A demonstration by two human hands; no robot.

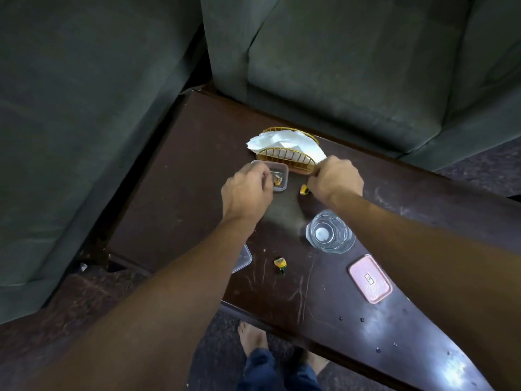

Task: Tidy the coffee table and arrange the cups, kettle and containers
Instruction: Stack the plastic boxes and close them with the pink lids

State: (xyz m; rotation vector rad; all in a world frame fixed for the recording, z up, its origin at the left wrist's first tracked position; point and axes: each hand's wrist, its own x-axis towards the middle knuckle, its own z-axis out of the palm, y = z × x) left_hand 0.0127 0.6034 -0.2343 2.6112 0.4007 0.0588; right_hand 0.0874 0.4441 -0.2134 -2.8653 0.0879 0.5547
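Note:
A small clear plastic container [282, 177] stands on the dark wooden coffee table [174, 193] with a yellow wrapped candy [277, 180] inside. My left hand [248, 190] covers the container's left side, its curled fingers gripping the rim. My right hand [335, 179] is just right of it, by the gold napkin holder [284, 158]. Its curled fingertips pinch a second yellow candy [303, 189] low on the tabletop. A third candy [280, 263] lies loose nearer to me. An empty drinking glass [329, 232] stands under my right forearm's edge.
A pink lid [370, 279] lies flat near the table's front right. A clear lid [243, 259] is partly hidden under my left forearm. White napkins [282, 141] fill the holder. Grey sofas [338, 66] border the table at the back and left. My bare feet [251, 337] are below the front edge.

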